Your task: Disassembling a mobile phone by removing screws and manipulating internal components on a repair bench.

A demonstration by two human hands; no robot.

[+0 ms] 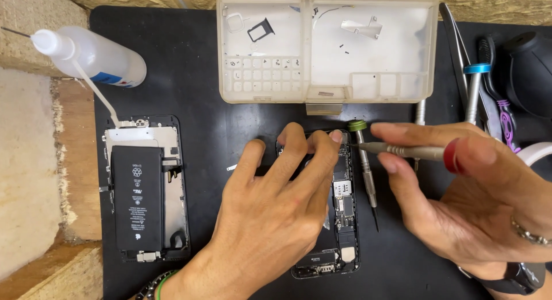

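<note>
The opened phone (344,208) lies mid-counter on the black mat (201,75). The left hand (270,213), fingers spread, pins it while the right hand (460,190) pinches a red-capped screwdriver (402,151) at its top edge. Judged: screw work, needing steady tip seating; the screw itself is hidden by fingertips.

The left hand (276,196) lies palm down with fingers (322,156) spread and pressing forward, while the right hand (466,190), palm turned inward, pinches a slim shaft between thumb and fingertips, pointing left.
</note>
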